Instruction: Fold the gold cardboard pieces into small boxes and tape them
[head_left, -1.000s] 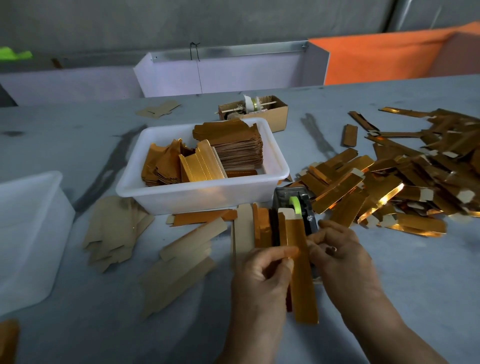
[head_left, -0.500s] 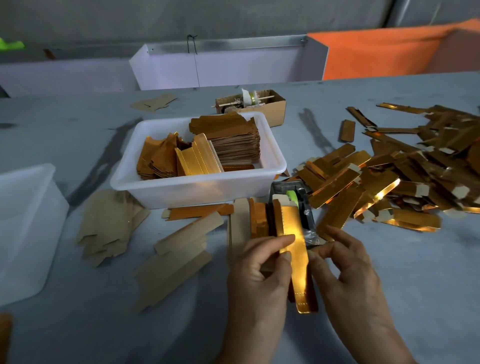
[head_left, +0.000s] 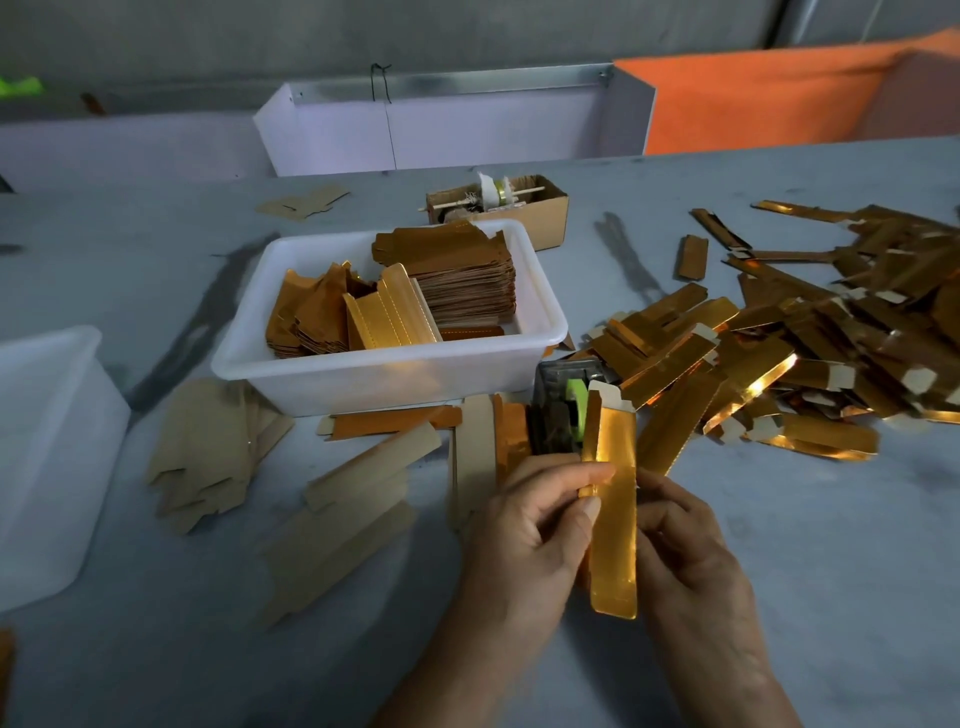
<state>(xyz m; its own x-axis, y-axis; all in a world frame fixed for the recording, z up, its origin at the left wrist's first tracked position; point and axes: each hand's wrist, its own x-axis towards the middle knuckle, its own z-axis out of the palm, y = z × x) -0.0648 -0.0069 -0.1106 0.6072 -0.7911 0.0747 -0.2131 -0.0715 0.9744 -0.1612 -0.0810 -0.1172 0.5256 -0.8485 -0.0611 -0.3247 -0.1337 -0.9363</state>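
Holding a long gold cardboard piece (head_left: 613, 499) upright-in-frame at lower centre, between left hand (head_left: 524, 540) and right hand (head_left: 691, 551). Long axis running from near the bottom of the frame up toward the tape dispenser (head_left: 563, 410), tilted only slightly; pale tab end uppermost, closed gold end lowest. Left thumb and forefinger pinching the piece's left edge about midway along, remaining fingers (head_left: 540, 499) curled beneath. Right hand lying just beside the right edge, its fingers bent and partly hidden behind the card; contact with the card likely, a true grip not determinable from this view. Piece thus flanked on both sides, left hand plainly the carrier, right hand equally near and seemingly free for the next crease or for drawing tape. Dispenser with green roll directly above the piece's upper end in the frame, touching or apart not determinable; judged within short reach of the right hand. White tub (head_left: 540, 291) of stacked flat blanks at centre, above the hands; heap of folded gold pieces (head_left: 779, 364) spread over the tabletop (head_left: 831, 545) at right; brown-side-up blanks (head_left: 208, 452) at left centre. Judged stage: long seam being closed, taping to come, with alignment of the seam edge the point of risk.
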